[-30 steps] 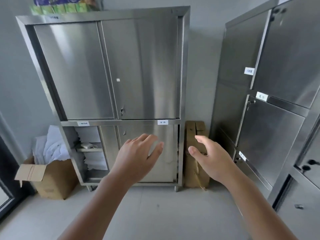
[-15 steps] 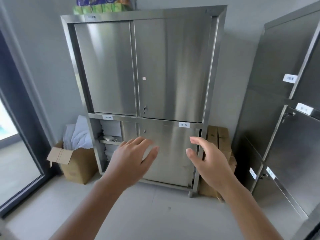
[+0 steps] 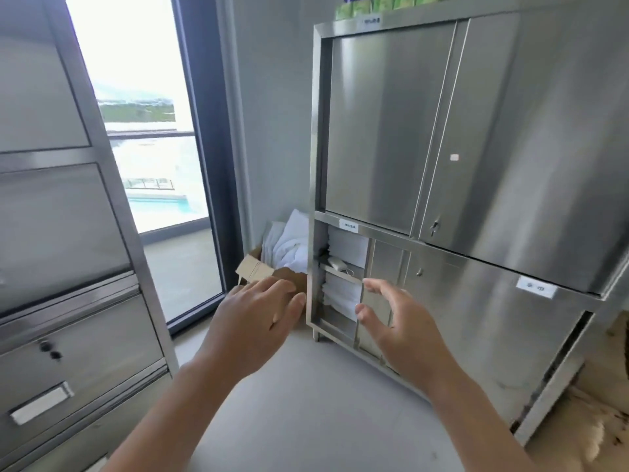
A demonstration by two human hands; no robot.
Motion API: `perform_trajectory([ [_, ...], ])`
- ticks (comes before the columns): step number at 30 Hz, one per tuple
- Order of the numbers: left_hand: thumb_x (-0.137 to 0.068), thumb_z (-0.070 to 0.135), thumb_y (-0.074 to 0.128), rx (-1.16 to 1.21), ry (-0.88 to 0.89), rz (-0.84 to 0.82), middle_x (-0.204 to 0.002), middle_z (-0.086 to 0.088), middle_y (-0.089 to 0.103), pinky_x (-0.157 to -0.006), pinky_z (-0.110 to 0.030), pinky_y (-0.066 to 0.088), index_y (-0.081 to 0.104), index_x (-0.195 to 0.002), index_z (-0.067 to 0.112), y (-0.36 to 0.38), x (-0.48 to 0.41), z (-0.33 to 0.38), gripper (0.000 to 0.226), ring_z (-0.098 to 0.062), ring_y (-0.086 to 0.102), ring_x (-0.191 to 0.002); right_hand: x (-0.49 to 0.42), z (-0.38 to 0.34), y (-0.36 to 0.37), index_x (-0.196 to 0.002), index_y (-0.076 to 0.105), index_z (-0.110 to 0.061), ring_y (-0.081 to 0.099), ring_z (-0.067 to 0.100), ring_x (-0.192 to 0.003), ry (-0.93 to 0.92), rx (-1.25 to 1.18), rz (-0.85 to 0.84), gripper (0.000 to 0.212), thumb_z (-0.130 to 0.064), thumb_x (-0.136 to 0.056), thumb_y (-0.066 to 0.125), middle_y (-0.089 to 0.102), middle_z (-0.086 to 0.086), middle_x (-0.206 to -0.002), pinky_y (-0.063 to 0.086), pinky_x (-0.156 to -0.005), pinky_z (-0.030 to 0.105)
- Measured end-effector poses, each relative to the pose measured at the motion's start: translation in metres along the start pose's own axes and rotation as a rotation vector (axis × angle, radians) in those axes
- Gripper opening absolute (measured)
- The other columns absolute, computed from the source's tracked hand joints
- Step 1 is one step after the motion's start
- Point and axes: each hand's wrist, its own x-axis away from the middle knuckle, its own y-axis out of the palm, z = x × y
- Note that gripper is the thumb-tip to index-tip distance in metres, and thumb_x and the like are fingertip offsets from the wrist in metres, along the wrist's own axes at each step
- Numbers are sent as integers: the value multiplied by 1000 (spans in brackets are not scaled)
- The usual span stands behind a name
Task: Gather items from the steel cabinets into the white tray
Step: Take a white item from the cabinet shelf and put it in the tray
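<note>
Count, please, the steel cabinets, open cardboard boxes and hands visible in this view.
Steel cabinets: 2
Open cardboard box: 1
Hands, left hand and right hand: 2
Total: 5

Far left of the left hand [image 3: 253, 321]: tall floor-length window [image 3: 146, 97] in a dark frame, bright with daylight. Nearer on that side, a steel drawer unit [image 3: 61, 233]. Straight above the left hand, pale grey wall [image 3: 275, 114]. Above and right of the right hand [image 3: 398, 328]: steel cabinet [image 3: 476, 148] with shut upper doors and small white labels. Below both hands, smooth light-grey floor [image 3: 306, 403]. Just beyond the left hand, open cardboard box [image 3: 253, 269] against the wall.
</note>
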Motion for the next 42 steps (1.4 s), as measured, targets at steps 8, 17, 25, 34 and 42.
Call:
perform_trajectory([
  [8,-97,60,23,30,15,33,-97,17,64,-72,-30,41,62,-102,32,23,-70,-74,48,-14,59,-81,-81,3,42,-138,54,-33,49,5,-127,37,20,23,46,-51,-95,54,58,-20,-134,40,-103,29],
  [17,-97,59,25,125,103,-48,-99,14,66,-73,-31,45,64,-109,28,83,-137,-84,52,-13,59,-90,-129,50,53,-140,53,-34,45,1,-132,170,24,56,45,-47,-97,57,57,-20,-137,37,-108,28],
  [25,-99,58,21,104,126,-189,-100,14,63,-81,-32,45,62,-108,28,163,-196,-69,51,-14,60,-92,-181,134,49,-138,53,-35,47,5,-131,230,29,41,44,-49,-96,56,58,-20,-134,39,-107,30],
  [34,-98,56,28,-12,-29,-74,-103,17,67,-70,-27,39,66,-106,29,200,-267,-108,47,-13,60,-86,-303,187,90,-138,52,-35,47,3,-130,137,-85,-118,44,-48,-97,56,56,-21,-137,37,-99,23],
  [42,-97,60,24,-49,-180,-109,-105,15,66,-76,-30,44,63,-111,32,245,-328,-198,50,-17,63,-89,-416,214,171,-138,51,-38,49,-1,-125,106,-121,-249,46,-54,-95,55,56,-22,-136,37,-94,18],
])
